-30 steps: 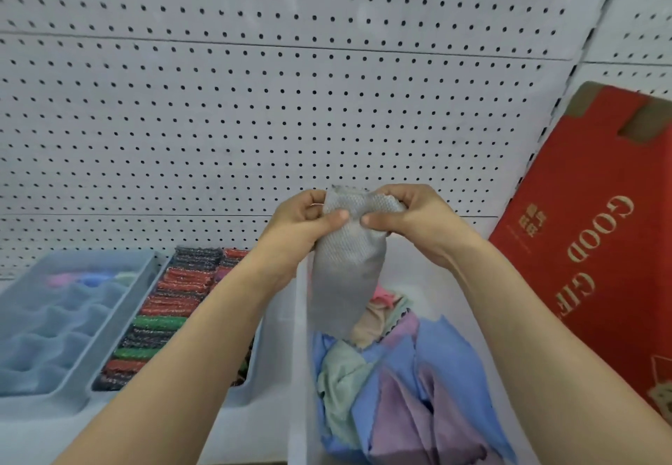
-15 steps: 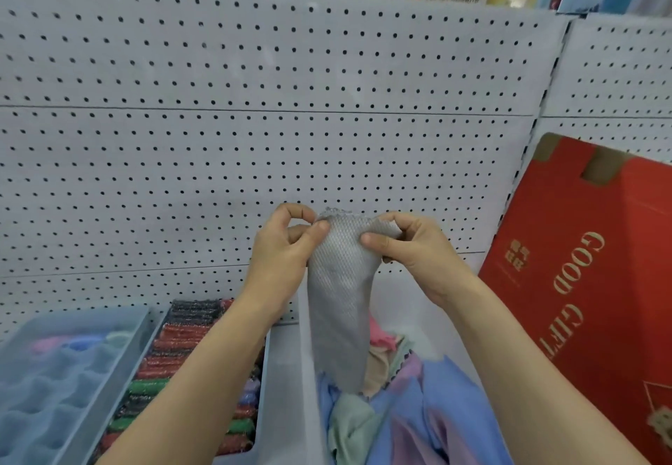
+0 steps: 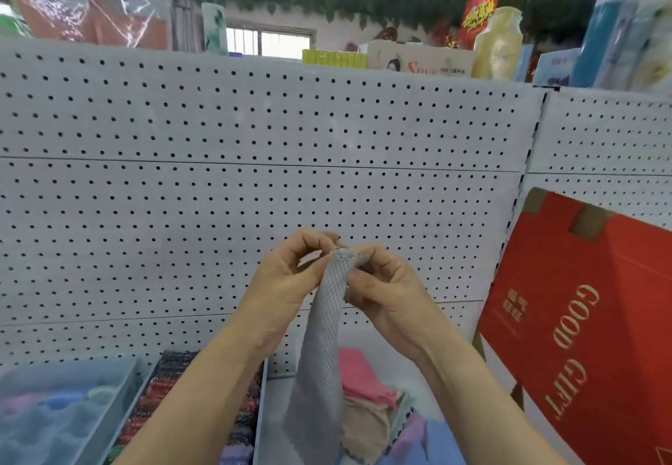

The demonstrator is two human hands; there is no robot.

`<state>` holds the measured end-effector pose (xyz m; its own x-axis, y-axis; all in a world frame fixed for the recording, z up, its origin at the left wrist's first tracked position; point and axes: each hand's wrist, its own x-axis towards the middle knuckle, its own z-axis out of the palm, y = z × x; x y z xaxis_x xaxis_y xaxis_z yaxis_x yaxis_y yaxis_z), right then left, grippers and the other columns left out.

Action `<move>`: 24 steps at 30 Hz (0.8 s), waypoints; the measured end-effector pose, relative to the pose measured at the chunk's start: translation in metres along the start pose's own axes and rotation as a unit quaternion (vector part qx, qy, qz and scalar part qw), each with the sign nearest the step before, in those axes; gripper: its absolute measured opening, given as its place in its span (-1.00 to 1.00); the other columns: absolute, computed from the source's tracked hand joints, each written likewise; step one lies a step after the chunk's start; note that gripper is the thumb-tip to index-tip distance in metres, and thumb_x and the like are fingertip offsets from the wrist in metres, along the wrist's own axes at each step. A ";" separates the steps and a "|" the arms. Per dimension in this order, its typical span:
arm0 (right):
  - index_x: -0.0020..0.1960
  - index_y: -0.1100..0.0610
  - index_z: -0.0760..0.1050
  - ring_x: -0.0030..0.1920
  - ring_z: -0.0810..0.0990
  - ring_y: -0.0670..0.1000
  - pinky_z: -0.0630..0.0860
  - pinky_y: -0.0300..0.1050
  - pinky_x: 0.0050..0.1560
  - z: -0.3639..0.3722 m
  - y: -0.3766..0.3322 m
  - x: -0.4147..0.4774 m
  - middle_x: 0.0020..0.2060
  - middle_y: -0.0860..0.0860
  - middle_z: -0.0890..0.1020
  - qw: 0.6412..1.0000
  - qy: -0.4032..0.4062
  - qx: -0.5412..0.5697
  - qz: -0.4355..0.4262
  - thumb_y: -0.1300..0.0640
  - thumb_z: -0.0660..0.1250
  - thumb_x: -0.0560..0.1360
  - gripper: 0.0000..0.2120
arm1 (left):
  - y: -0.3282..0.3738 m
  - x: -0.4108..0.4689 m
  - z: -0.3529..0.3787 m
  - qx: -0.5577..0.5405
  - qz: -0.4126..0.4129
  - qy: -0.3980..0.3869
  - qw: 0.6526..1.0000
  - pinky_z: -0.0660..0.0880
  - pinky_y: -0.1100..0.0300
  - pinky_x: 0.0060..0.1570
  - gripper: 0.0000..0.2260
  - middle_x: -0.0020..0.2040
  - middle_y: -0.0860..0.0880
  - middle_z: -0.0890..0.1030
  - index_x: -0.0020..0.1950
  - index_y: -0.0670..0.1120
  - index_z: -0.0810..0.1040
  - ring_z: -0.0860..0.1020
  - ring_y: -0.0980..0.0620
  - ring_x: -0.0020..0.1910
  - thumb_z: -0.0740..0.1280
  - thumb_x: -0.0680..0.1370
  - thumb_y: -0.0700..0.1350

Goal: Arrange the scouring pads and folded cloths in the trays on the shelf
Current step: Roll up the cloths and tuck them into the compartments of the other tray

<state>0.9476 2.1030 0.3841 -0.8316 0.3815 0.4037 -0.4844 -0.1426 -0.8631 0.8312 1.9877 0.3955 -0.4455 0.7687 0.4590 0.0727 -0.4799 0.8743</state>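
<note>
Head view: left hand (image 3: 287, 282) and right hand (image 3: 389, 297) pinch the grey mesh cloth (image 3: 323, 337) by its top, each grip closed on it, above loose cloths (image 3: 367, 402). Scouring pads (image 3: 171, 373) fill their tray (image 3: 260, 421); the cloths look largely unsorted.

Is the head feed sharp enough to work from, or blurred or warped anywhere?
Head view: light even, no glare; grey cloth, left hand and right hand fairly sharp; lower-left trays hazy; top-shelf goods at upper right smeared; pegboard lines bow from the wide lens.
</note>
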 end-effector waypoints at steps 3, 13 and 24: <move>-0.05 0.23 0.53 -0.05 0.64 0.11 0.59 -0.06 -0.08 0.010 0.003 0.001 0.00 0.23 0.63 1.000 0.012 0.026 0.008 0.19 0.59 0.32 -0.69 | 0.000 0.000 -0.002 0.002 -0.027 0.015 1.000 0.55 0.14 0.14 -0.97 0.23 0.11 0.63 -0.21 0.01 0.65 0.61 0.14 0.19 0.43 0.36 -0.09; 0.11 0.14 0.55 -0.06 0.66 0.06 0.58 0.00 0.04 0.016 0.003 0.015 -0.11 0.11 0.69 0.984 0.145 -0.102 -0.002 0.20 0.62 0.25 -0.53 | 0.006 -0.003 -0.009 0.150 -0.041 0.092 0.984 0.61 0.20 -0.03 -0.63 -0.07 -0.05 0.71 0.05 -0.09 0.62 0.68 0.02 -0.05 0.56 0.33 0.03; 0.17 0.29 0.59 0.16 0.64 0.19 0.55 0.05 0.24 -0.001 0.030 -0.006 0.10 0.20 0.68 0.976 0.029 -0.119 0.182 0.28 0.49 0.43 -0.67 | 0.018 0.012 -0.022 0.114 -0.045 0.109 0.986 0.61 0.23 -0.20 -0.93 -0.18 -0.07 0.71 -0.01 -0.11 0.66 0.69 0.03 -0.18 0.38 0.56 -0.18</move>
<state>0.9386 2.0972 0.3552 -0.9165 0.3977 0.0443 -0.0763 -0.0649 -0.9950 0.8076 1.9786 0.4136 -0.6386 0.6826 0.3553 0.2128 -0.2871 0.9340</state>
